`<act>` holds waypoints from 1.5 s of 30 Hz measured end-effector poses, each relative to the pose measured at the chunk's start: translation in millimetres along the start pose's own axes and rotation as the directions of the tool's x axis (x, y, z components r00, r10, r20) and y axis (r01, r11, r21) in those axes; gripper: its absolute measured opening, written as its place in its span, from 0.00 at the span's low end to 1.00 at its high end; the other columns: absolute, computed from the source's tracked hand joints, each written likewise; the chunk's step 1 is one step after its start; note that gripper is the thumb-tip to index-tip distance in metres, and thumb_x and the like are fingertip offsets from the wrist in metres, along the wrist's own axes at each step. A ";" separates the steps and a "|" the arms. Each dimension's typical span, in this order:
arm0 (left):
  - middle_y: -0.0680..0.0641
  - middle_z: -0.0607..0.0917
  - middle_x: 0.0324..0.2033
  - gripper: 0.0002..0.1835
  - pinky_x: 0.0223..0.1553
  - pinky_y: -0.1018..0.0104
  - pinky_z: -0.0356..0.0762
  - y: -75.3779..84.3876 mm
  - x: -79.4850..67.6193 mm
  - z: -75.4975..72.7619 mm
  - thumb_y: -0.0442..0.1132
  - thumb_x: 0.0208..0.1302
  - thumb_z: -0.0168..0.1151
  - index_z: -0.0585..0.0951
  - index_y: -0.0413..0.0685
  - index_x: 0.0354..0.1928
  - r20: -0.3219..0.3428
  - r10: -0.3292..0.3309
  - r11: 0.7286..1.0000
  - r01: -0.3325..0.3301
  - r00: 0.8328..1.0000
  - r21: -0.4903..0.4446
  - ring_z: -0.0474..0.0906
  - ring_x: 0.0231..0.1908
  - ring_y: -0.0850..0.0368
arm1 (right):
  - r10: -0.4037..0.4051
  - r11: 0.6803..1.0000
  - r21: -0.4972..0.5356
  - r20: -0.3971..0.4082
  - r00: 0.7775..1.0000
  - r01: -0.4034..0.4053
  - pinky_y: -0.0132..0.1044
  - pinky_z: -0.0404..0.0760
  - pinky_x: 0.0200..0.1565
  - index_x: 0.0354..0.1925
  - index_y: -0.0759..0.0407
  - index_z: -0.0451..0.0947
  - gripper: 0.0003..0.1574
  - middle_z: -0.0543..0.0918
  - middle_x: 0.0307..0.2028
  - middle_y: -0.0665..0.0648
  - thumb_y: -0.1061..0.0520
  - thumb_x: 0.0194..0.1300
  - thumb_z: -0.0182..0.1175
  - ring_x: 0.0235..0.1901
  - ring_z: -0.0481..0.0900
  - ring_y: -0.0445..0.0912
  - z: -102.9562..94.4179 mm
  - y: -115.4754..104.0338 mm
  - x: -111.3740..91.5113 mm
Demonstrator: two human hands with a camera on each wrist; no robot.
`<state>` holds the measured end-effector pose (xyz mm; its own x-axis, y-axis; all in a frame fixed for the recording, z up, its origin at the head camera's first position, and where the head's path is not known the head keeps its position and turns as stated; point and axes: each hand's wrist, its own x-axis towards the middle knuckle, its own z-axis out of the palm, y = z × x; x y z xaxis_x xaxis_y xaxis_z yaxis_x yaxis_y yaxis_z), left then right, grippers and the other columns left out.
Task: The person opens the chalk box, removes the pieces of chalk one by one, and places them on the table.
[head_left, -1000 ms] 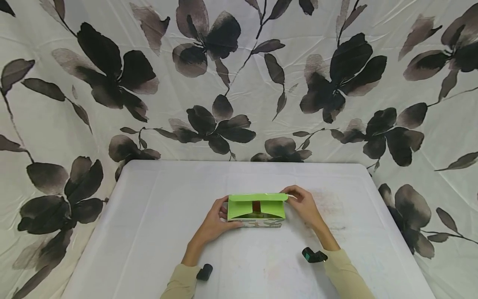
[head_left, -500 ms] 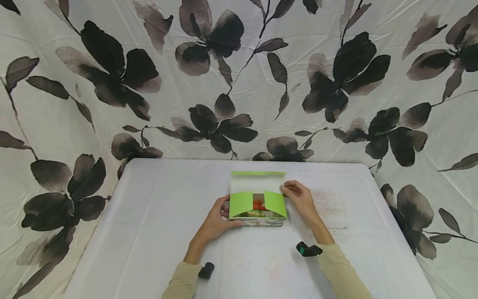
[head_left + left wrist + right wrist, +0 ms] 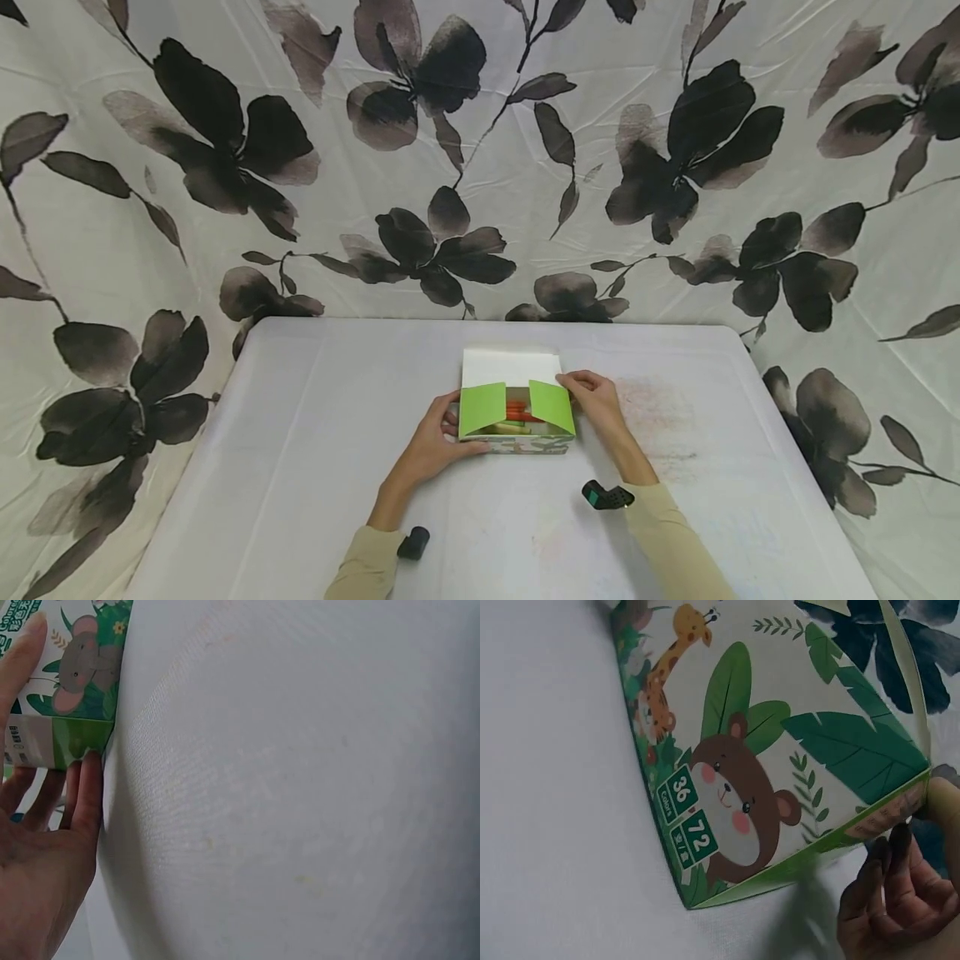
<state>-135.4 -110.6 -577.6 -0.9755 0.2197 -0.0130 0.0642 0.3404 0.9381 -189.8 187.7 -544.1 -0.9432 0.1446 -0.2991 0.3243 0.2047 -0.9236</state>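
Note:
A small cardboard box (image 3: 480, 408) with green inner flaps stands on the table, its lid (image 3: 510, 367) tipped back to show a white inside. Red and yellow-green sticks (image 3: 517, 410) lie in it, seen through the gap between the two side flaps. My left hand (image 3: 429, 442) holds the box's left end, thumb along the front and fingers against the side. An elephant is printed on the box face (image 3: 79, 667) there. With thumb and fingertips, my right hand (image 3: 600, 406) pinches at the back right corner, by the lid's base. Its fingers are curled in the right wrist view.
The table (image 3: 337, 367) has a white cover with faint coloured smudges at the right. A cloth with dark flowers (image 3: 442, 250) hangs behind it. Dark wrist-camera units (image 3: 607, 496) sit by both sleeves.
The lid has swung up and back from over the box, uncovering the flaps and the sticks. My right hand has shifted slightly left along the lid's edge; the left hand keeps its hold.

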 end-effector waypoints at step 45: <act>0.42 0.76 0.58 0.31 0.50 0.48 0.79 42.2 -30.7 22.7 0.36 0.60 0.77 0.76 0.43 0.64 -0.298 0.264 0.958 -0.213 0.917 0.191 0.75 0.51 0.47 | -0.734 0.640 -0.248 0.086 0.674 0.728 0.48 0.77 0.59 0.57 0.59 0.78 0.30 0.78 0.56 0.57 0.61 0.58 0.77 0.57 0.75 0.52 4.4 28.3 -66.5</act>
<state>-97.9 -82.2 -545.4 -0.9406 0.0184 0.3389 0.3099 0.4541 0.8353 -118.2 179.6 -551.4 -0.8799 -0.1358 0.4554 -0.4611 0.4758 -0.7490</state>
